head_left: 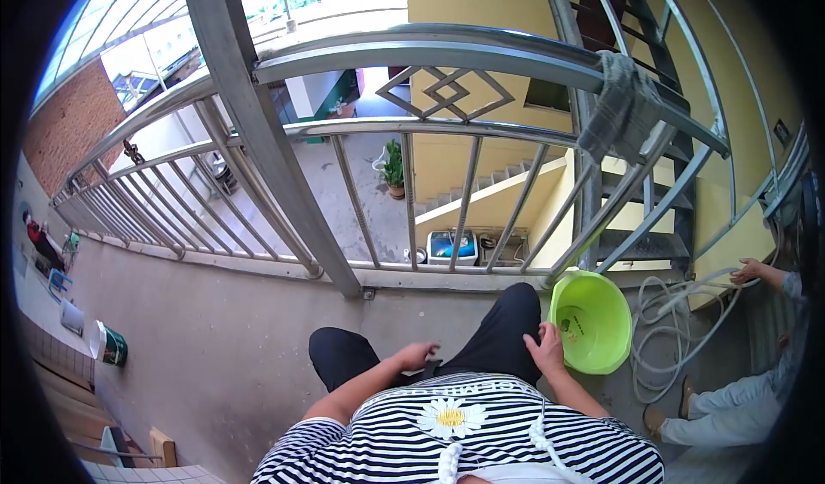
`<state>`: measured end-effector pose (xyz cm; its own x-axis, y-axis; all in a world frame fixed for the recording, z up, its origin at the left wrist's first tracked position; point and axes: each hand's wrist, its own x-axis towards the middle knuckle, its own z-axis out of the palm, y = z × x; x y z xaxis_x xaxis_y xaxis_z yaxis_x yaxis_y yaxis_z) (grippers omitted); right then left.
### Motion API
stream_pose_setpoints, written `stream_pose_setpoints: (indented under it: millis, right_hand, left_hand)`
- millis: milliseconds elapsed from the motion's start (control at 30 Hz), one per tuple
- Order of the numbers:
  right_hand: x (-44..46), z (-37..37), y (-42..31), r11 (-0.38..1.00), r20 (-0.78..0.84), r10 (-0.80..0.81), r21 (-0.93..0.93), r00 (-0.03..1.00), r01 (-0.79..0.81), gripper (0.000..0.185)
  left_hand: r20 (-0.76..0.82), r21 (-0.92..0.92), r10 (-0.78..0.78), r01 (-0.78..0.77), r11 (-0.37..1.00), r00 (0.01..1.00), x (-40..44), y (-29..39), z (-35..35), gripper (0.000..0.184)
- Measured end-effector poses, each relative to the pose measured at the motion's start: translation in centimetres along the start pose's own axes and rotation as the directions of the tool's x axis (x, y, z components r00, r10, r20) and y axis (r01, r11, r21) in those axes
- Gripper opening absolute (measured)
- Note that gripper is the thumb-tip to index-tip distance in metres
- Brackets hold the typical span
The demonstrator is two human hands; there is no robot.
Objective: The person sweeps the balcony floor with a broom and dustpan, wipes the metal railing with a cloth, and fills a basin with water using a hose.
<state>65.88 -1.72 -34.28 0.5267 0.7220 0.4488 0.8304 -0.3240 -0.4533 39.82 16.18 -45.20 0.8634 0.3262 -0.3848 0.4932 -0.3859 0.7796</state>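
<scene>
Balcony (198,321): right hand (546,352) at basin (603,321), left hand (417,357) near lap (481,352); I can't tell either grip; knee (518,306) bump might tip basin.

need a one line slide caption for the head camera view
Beside a metal railing: right hand at the rim of a lime-green basin, left hand by dark trousers.

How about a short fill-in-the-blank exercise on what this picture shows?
1. The basin beside the person's right hand is coloured ____.
2. In the picture, the loose hose lies to the ____ of the basin.
3. The flower on the striped shirt has a ____ centre.

Missing words: green; right; yellow.
</scene>
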Motion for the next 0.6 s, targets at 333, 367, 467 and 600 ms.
stream_pose_setpoints:
  millis: [333,367,467,600]
  right_hand:
    - [-0.7,0.7,0.1,0.993,0.324,-0.056,0.114,0.944,0.020,0.011]
    - [-0.7,0.5,-0.4,0.994,0.260,-0.098,0.077,0.961,0.081,0.010]
    - [-1.0,0.9,-0.9,0.991,0.157,-0.132,0.010,0.979,0.132,0.008]
    - [-0.5,2.5,-0.3,0.988,0.099,-0.136,-0.063,0.986,0.142,0.008]
  left_hand:
    - [-0.225,0.250,0.359,-0.303,0.920,0.906,3.1,12.1,1.2,0.039]
    - [-0.189,0.293,0.293,-0.231,0.928,0.937,3.3,12.0,1.9,0.038]
    - [-0.319,0.376,0.317,-0.188,0.907,0.893,2.8,12.7,2.0,0.036]
    - [-0.310,0.165,0.161,-0.113,0.980,0.937,3.5,12.4,2.1,0.030]
